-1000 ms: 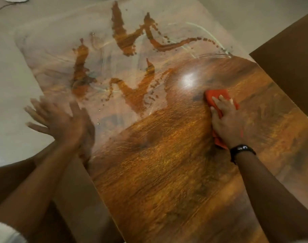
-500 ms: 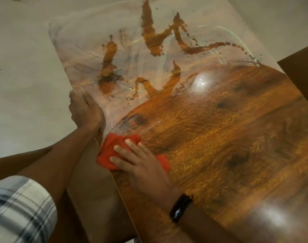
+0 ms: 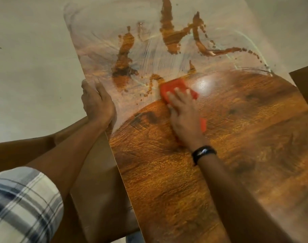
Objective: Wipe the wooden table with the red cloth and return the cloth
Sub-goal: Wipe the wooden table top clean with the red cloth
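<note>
flat-fingered right hand (image 3: 183,116) presses the red cloth (image 3: 177,87) onto the wooden table (image 3: 246,137) to scrub, while the left hand (image 3: 97,104), fingers straight, seemingly steadies its edge.

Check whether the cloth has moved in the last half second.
Yes. The cloth went from the table's left edge inward, toward the streaks.

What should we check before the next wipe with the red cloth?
1. Cloth flat under the right hand: ok.
2. Left hand resting on the table edge: ok.
3. Near half of the table clean and shiny: ok.
4. Far half clean: not ok, a cloudy film covers it.
5. Cloth's underside clean enough: cannot tell, it is hidden.
</note>
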A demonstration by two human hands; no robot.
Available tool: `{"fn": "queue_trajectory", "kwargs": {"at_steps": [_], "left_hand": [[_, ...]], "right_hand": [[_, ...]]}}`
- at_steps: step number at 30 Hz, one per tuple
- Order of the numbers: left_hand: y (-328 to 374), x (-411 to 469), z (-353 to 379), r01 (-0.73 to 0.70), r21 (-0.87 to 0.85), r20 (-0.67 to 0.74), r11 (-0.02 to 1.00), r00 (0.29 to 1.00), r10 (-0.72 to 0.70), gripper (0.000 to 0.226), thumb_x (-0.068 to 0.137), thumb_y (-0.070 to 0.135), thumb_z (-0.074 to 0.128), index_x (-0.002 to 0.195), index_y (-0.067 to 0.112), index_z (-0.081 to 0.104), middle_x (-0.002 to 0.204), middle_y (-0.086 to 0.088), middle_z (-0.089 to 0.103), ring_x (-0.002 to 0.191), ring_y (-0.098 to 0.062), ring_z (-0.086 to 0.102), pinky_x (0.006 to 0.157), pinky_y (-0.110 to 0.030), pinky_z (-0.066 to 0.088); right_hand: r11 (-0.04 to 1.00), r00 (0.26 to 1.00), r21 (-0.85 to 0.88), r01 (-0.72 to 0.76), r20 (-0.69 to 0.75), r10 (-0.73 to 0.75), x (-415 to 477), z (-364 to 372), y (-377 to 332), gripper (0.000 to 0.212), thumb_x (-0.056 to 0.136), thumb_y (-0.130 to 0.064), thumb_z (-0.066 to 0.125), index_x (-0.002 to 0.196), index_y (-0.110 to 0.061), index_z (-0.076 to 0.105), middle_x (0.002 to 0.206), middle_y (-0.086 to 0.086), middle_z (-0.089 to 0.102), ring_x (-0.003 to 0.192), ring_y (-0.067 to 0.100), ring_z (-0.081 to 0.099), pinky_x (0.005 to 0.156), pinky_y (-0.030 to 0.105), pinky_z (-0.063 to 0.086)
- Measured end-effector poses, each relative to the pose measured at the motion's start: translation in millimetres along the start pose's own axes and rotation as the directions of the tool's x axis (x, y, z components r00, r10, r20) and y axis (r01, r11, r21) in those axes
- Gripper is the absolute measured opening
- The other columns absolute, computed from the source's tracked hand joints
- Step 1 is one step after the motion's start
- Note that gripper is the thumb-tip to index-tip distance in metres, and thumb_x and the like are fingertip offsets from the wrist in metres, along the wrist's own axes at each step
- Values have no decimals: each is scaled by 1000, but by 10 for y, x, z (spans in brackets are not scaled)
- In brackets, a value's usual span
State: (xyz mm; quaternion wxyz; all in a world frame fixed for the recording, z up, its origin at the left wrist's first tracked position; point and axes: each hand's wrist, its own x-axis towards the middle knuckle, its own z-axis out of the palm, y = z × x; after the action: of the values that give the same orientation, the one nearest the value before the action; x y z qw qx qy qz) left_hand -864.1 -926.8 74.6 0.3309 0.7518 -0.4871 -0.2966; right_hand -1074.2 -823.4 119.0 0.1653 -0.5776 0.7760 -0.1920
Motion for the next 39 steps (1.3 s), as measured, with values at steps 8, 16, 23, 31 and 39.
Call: {"fn": "queue_trajectory", "kwargs": {"at_steps": [8,16,23,31,39], "left_hand": [[13,-39,-15,74,-108,57,991,996,-68,64,103,55,18,151,13,27,140,-17,55,126,-34,54,109,-49,41],[10,-33,-5,65,-115,92,991,994,-55,60,107,47,20,156,13,19,155,-14,40,140,-32,41,115,-43,34],[5,-28,-12,89,-209,138,974,989,-60,65,105,54,18,160,20,9,166,-5,22,149,-26,30,124,-40,24],[-392,-243,-428,303,-537,360,787,926,-110,73,101,57,-8,155,31,34,159,7,38,141,-15,42,112,-33,38],[-775,-613,-575,458,-486,477,744,853,-214,77,94,67,2,151,33,41,156,11,41,137,-14,44,121,-52,26]], "right_hand": [[872,852,-74,485,267,-451,-1119,529,-690,52,88,-16,40,136,-26,56,150,1,47,144,30,34,116,48,22],[991,987,0,-136,-85,136,496,-364,591,40,101,-23,48,141,-26,52,155,2,39,147,25,27,119,52,24],[1000,998,10,-30,-56,30,392,164,-242,40,102,-24,47,142,-27,49,157,0,35,149,28,20,120,53,19],[905,872,16,424,262,-413,-278,482,-888,46,100,-27,38,144,-26,47,157,1,36,150,27,18,122,49,13],[972,966,50,-228,-113,232,759,-293,295,41,101,-24,49,142,-22,52,154,5,41,144,26,33,120,46,24]]}}
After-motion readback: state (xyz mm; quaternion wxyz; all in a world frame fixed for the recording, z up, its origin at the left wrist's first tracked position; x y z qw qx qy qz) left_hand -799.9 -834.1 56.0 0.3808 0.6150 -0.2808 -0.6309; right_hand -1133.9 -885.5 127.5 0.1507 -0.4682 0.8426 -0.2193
